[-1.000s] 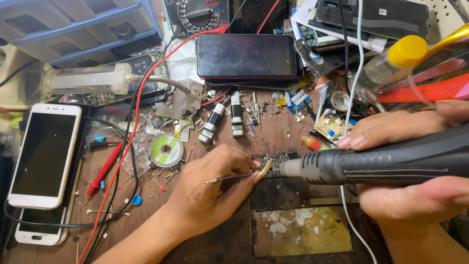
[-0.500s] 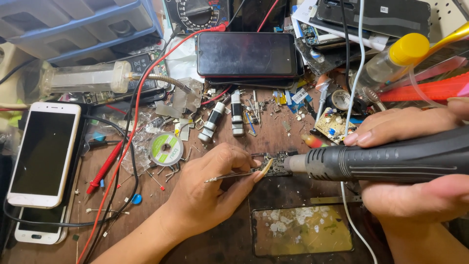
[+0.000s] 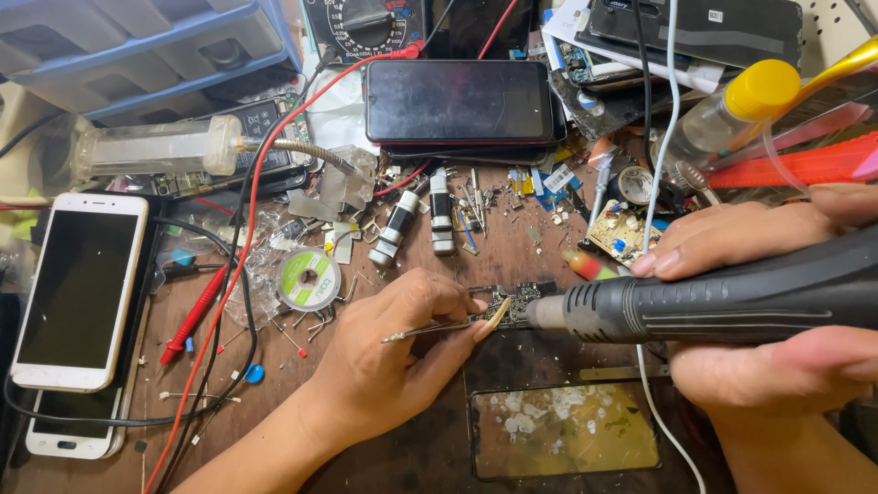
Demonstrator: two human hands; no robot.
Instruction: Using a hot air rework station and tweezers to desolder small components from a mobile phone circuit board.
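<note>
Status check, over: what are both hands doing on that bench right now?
Left hand pinching tweezers at small circuit board. Right hand gripping hot-air tool, nozzle at board. Loose parts around, none between.

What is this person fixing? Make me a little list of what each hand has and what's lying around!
left hand: pinches thin metal tweezers, tips at a small dark circuit board
right hand: grips a thick grey hot-air tool, nozzle aimed at the board
above: black phone, screen dark
far left: white phone, face up
middle: small round solder-wire spool
surface: cluttered brown wooden workbench
</note>
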